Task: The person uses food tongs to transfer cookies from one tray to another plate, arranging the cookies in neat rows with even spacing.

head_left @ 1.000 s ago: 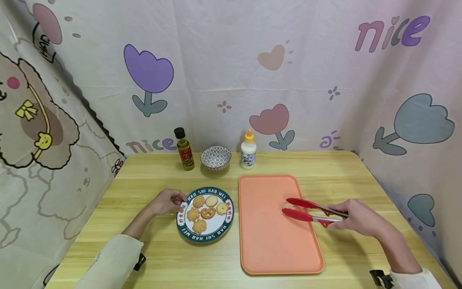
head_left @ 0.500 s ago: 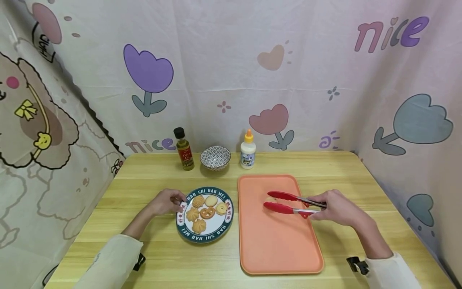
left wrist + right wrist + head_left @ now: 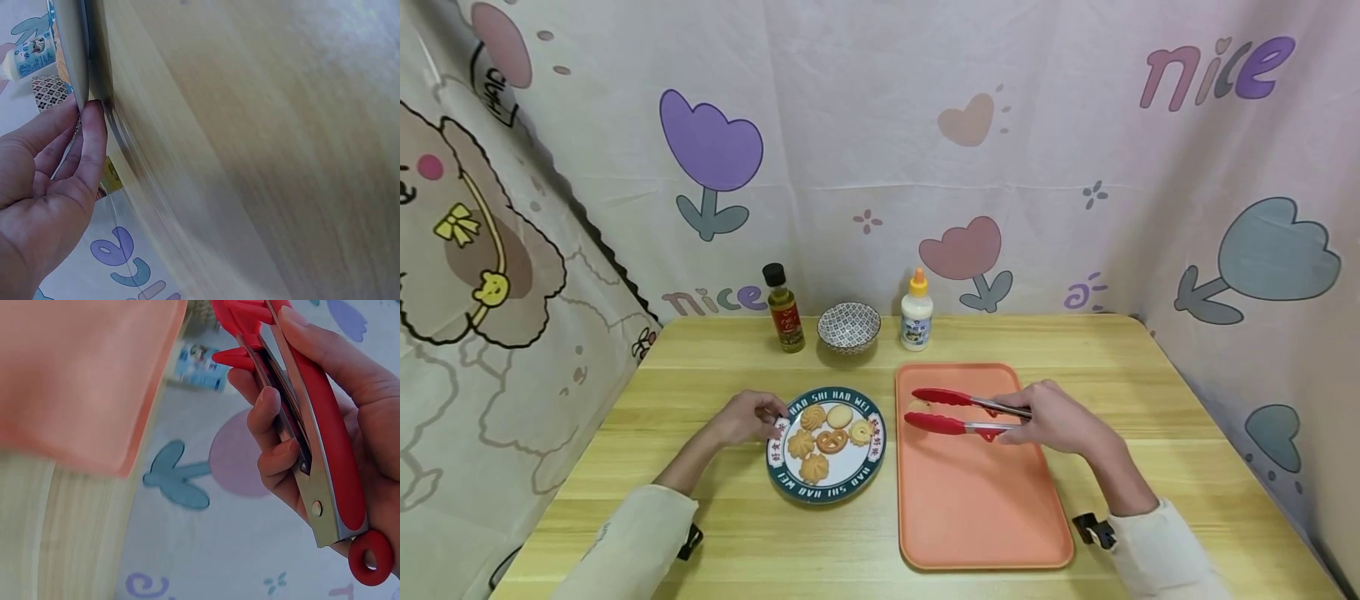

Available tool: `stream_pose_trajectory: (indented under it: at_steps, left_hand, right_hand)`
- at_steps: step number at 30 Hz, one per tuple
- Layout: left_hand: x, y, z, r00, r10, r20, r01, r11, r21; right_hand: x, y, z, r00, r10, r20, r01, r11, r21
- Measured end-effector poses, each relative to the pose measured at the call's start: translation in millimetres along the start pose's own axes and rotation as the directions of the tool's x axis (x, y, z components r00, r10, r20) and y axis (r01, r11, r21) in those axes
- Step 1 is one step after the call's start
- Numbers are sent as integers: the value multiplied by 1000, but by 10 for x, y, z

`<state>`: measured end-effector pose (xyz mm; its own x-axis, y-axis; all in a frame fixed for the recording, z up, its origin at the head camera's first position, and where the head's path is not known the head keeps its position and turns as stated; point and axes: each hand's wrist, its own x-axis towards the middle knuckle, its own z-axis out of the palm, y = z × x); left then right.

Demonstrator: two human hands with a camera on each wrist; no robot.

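My left hand pinches the left rim of a round plate with a dark green lettered border. In the left wrist view, the thumb and fingers of that hand grip the plate edge-on. Several cookies, one of them pretzel-shaped, lie on its white middle. My right hand holds red-tipped tongs over the upper part of an orange tray. Between the tongs' tips, which point left at the plate, shows a small tan piece like a cookie. The right wrist view shows fingers wrapped round the tongs' handle.
Along the back of the wooden table stand an oil bottle with a black cap, a patterned bowl and a white squeeze bottle with a yellow cap. A printed curtain hangs behind.
My right hand has carried the tongs leftward across the tray, from its right edge to its left edge near the plate. The left hand and plate have stayed put.
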<state>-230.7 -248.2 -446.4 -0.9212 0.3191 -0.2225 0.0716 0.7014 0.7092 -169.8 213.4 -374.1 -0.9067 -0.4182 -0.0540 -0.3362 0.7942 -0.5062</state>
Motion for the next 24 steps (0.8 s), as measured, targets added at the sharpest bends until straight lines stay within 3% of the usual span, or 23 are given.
stream_pose_trajectory:
  at_steps: [12,24]
  left_hand:
    - [10,6,14,999,-32,-6,32,999,-2]
    - [9,5,-3,1000,-20,2,20,1000,6]
  right_hand:
    - [293,-392,245,989,-143,41,141,989,51]
    - [363,-604,470,971,-213,108,212,977,25]
